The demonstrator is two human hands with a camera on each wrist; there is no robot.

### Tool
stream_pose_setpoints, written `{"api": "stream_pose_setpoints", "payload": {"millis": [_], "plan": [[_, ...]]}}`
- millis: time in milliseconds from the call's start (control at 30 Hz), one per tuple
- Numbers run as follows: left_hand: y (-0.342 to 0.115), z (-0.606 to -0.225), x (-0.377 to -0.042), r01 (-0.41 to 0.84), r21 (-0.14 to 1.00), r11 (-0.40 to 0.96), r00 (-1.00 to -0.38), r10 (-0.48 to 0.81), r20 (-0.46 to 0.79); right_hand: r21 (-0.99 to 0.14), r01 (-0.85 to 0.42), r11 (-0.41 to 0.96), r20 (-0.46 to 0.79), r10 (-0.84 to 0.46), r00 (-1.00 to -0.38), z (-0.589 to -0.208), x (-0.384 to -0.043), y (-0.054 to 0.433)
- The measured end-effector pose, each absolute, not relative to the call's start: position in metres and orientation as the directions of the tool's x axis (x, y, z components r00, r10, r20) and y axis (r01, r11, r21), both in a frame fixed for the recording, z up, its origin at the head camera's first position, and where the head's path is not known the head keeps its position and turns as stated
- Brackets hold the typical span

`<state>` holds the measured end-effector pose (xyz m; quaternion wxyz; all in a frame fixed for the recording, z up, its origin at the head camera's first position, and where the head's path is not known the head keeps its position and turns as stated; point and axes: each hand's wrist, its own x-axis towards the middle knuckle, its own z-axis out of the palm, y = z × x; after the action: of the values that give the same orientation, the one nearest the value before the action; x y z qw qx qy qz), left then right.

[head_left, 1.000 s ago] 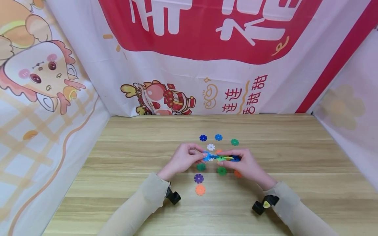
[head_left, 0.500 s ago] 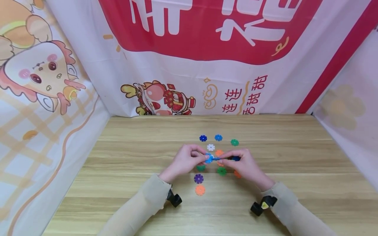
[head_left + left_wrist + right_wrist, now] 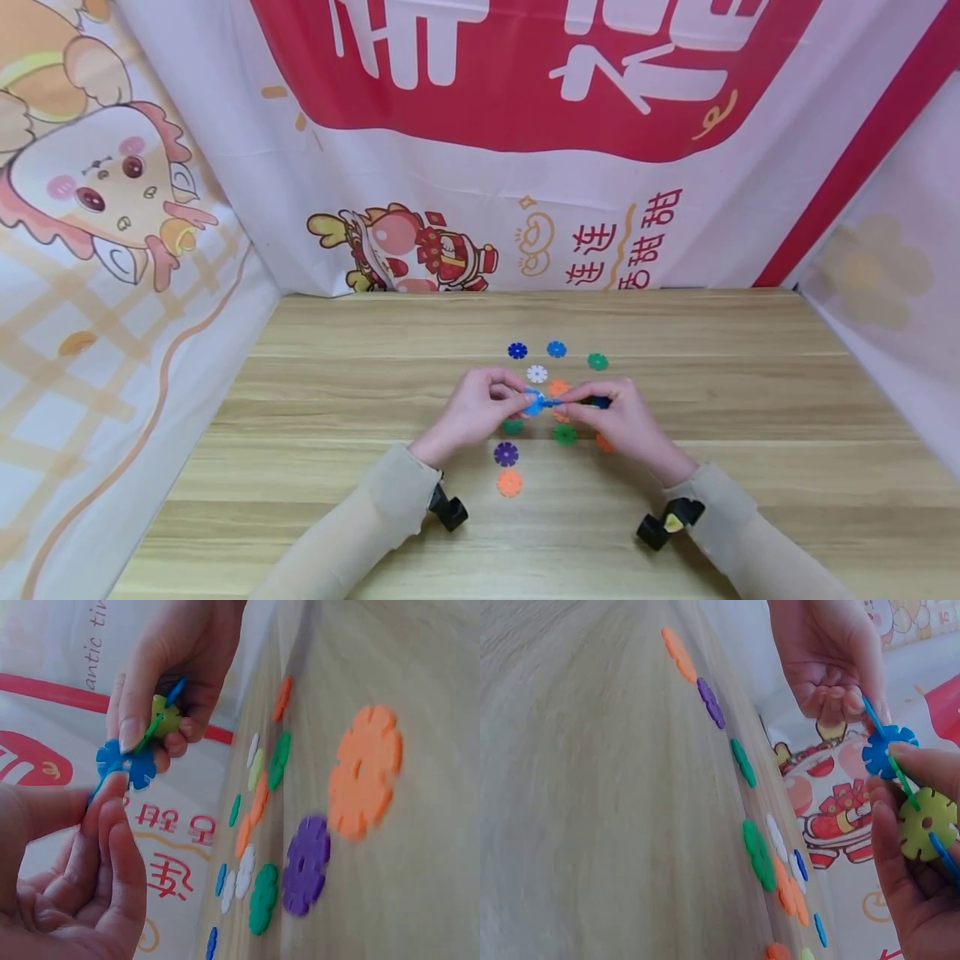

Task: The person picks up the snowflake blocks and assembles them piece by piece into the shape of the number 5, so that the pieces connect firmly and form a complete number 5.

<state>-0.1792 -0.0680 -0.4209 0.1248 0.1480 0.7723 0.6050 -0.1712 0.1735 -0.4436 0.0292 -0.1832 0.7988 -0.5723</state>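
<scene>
In the head view my left hand [image 3: 474,410] pinches a light blue slotted plastic disc [image 3: 534,406] between thumb and fingers. The right wrist view shows this disc edge-on, slotted into a second blue disc [image 3: 881,759]. From there a short chain runs on through a green disc [image 3: 905,786], a yellow-green disc [image 3: 928,823] and a darker blue disc [image 3: 945,857]. My right hand [image 3: 621,418] grips that chain, thumb over the joint of the blue and green discs. Both hands meet above the table, fingertips close together.
Loose slotted discs lie on the wooden table [image 3: 337,500] around and below the hands: purple [image 3: 506,454], orange [image 3: 510,483], green [image 3: 565,434], white [image 3: 536,374], dark blue [image 3: 517,351] and several others. A printed cloth [image 3: 450,167] hangs behind the table's far edge.
The chain in my right hand has turned, so its green and yellow discs no longer show in the head view. My left hand has shifted slightly right with the light blue disc.
</scene>
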Motion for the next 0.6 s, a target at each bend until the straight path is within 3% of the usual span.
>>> {"api": "stream_pose_setpoints", "payload": {"millis": [600], "plan": [[-0.0659,-0.4216,-0.1847,0.097,0.97,0.221,-0.916,0.402,0.0,-0.917,-0.249,0.312,0.151,-0.305,-0.94,-0.4411,-0.1716,0.181]]}}
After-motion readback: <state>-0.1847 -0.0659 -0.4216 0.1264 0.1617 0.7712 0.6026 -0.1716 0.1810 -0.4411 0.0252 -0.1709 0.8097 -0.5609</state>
